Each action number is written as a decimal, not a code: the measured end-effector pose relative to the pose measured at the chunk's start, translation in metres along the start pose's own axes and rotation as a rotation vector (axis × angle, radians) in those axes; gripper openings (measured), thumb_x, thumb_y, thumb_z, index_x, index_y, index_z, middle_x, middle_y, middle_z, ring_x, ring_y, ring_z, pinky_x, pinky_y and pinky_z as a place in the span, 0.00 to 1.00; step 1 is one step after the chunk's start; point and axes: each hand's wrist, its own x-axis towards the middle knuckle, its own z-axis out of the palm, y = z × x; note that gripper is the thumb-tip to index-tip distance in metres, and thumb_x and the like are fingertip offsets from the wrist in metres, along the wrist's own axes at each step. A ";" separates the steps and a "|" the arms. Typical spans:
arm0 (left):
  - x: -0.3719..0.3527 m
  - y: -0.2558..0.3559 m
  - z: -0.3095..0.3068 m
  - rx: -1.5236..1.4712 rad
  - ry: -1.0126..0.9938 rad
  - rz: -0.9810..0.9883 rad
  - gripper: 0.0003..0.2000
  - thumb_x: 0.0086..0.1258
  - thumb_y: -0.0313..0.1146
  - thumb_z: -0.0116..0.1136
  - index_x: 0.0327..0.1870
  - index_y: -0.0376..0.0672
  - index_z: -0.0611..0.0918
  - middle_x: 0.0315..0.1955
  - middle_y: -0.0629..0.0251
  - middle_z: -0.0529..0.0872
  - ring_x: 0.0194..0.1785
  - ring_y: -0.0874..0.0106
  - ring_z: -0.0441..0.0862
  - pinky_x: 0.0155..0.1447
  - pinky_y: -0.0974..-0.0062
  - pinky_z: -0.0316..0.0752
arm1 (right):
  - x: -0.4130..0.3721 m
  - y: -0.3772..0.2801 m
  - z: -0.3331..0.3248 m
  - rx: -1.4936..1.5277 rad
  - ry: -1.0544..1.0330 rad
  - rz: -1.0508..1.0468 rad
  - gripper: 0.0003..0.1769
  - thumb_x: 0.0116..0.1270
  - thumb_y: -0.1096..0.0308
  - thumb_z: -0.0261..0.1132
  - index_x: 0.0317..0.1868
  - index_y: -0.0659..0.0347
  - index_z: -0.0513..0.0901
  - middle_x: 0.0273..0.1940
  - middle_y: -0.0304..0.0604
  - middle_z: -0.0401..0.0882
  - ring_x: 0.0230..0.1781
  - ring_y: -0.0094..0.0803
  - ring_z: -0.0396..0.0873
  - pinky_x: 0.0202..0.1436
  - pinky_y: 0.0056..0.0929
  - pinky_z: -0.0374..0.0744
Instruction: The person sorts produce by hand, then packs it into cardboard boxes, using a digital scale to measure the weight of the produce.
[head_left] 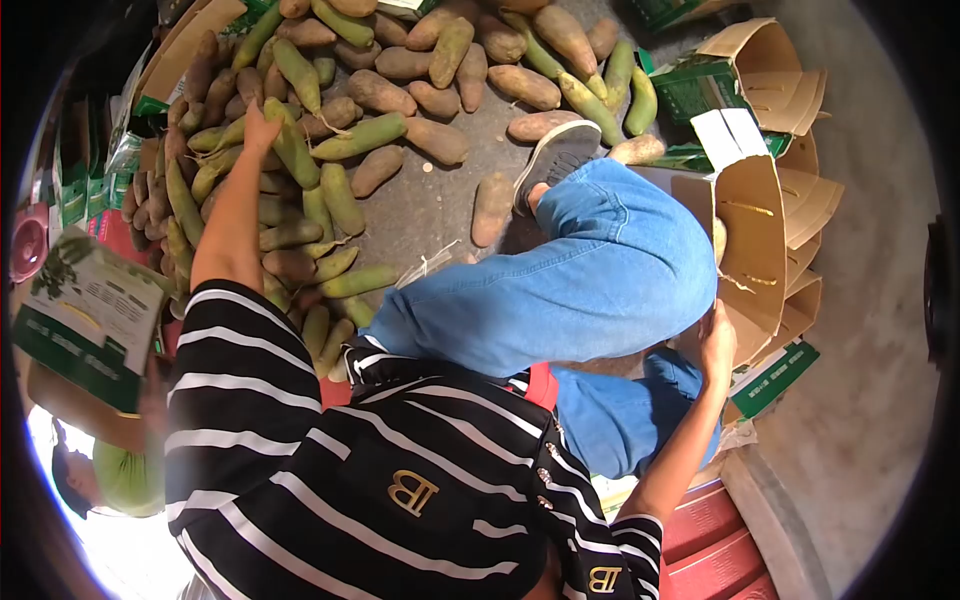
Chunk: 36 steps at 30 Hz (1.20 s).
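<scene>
My left hand (262,130) reaches into the heap at the upper left, its fingers closed at the upper end of a long green radish (292,150). Part of that grip is hidden among the vegetables. More green radishes (360,137) and brown, earth-coloured roots (436,141) lie piled around it. On the other side, my right hand (717,340) holds the near edge of an open cardboard box (750,245) beside my knee. Inside the box a little of a pale green vegetable shows; the rest is hidden by the wall and my leg.
Further open cartons (770,85) stand in a row at the right. A lone brown root (491,209) lies on the floor near my shoe (560,155). At the left, another person in a green top (130,475) is beside a printed carton (90,310). Red crates (710,545) are behind me.
</scene>
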 end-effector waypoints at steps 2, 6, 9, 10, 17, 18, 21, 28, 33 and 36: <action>0.007 0.008 -0.002 0.254 -0.195 0.065 0.39 0.55 0.34 0.59 0.68 0.39 0.55 0.66 0.49 0.57 0.68 0.56 0.57 0.66 0.62 0.61 | 0.001 -0.004 -0.003 0.016 -0.030 0.040 0.15 0.66 0.66 0.58 0.47 0.68 0.74 0.30 0.60 0.77 0.31 0.55 0.77 0.34 0.46 0.73; -0.012 0.069 -0.031 0.641 -0.342 0.068 0.32 0.56 0.31 0.57 0.65 0.45 0.61 0.63 0.54 0.62 0.64 0.54 0.62 0.61 0.60 0.67 | 0.002 0.000 0.000 0.074 -0.045 0.083 0.14 0.66 0.66 0.57 0.48 0.67 0.74 0.31 0.62 0.78 0.33 0.56 0.78 0.35 0.46 0.74; -0.011 0.076 -0.032 0.784 -0.269 0.108 0.26 0.56 0.33 0.60 0.57 0.43 0.66 0.55 0.53 0.68 0.58 0.53 0.69 0.56 0.59 0.71 | 0.002 0.014 0.014 0.215 0.007 0.068 0.14 0.66 0.66 0.57 0.48 0.66 0.74 0.31 0.62 0.78 0.33 0.56 0.78 0.35 0.46 0.74; -0.009 0.076 -0.030 0.816 -0.227 0.127 0.24 0.55 0.33 0.62 0.54 0.42 0.68 0.52 0.52 0.70 0.56 0.53 0.71 0.54 0.59 0.72 | 0.001 0.020 0.018 0.200 0.018 0.055 0.14 0.66 0.66 0.57 0.48 0.66 0.74 0.31 0.62 0.78 0.33 0.56 0.78 0.35 0.46 0.74; -0.055 0.080 -0.033 0.570 -0.050 0.452 0.28 0.53 0.41 0.65 0.52 0.38 0.69 0.45 0.44 0.74 0.49 0.48 0.74 0.50 0.57 0.72 | 0.000 0.017 0.015 0.121 -0.048 0.093 0.14 0.62 0.70 0.59 0.48 0.61 0.74 0.24 0.53 0.76 0.26 0.51 0.75 0.31 0.45 0.71; -0.071 0.087 -0.033 0.582 -0.060 0.449 0.24 0.54 0.40 0.65 0.49 0.40 0.71 0.43 0.48 0.75 0.46 0.50 0.75 0.48 0.58 0.73 | -0.001 0.010 0.010 0.056 -0.015 0.043 0.10 0.63 0.66 0.58 0.43 0.61 0.73 0.24 0.53 0.76 0.26 0.51 0.75 0.30 0.46 0.71; -0.102 0.099 -0.032 0.657 -0.283 0.326 0.24 0.52 0.43 0.65 0.48 0.43 0.72 0.41 0.46 0.75 0.46 0.50 0.76 0.46 0.58 0.73 | -0.002 0.010 0.010 0.101 -0.031 0.063 0.11 0.66 0.60 0.56 0.36 0.60 0.71 0.23 0.51 0.77 0.27 0.50 0.77 0.31 0.48 0.71; -0.135 0.143 -0.027 0.561 -0.381 0.534 0.24 0.52 0.34 0.66 0.50 0.41 0.74 0.42 0.51 0.80 0.45 0.55 0.78 0.46 0.60 0.74 | -0.001 0.002 0.002 0.076 -0.030 0.069 0.10 0.65 0.65 0.53 0.36 0.64 0.72 0.33 0.59 0.78 0.37 0.53 0.78 0.40 0.46 0.74; -0.162 0.275 -0.074 -0.080 -0.487 0.559 0.20 0.57 0.33 0.64 0.51 0.37 0.76 0.43 0.58 0.80 0.44 0.67 0.77 0.49 0.69 0.72 | 0.000 0.004 0.007 0.048 0.021 0.065 0.10 0.64 0.66 0.52 0.34 0.65 0.74 0.32 0.56 0.80 0.36 0.50 0.79 0.38 0.45 0.76; -0.204 0.383 -0.106 -0.378 -0.395 0.816 0.20 0.58 0.29 0.63 0.52 0.36 0.75 0.46 0.58 0.79 0.48 0.68 0.76 0.54 0.71 0.70 | 0.003 0.003 0.010 0.036 0.047 0.055 0.10 0.64 0.66 0.52 0.33 0.65 0.75 0.31 0.55 0.80 0.36 0.48 0.80 0.38 0.43 0.77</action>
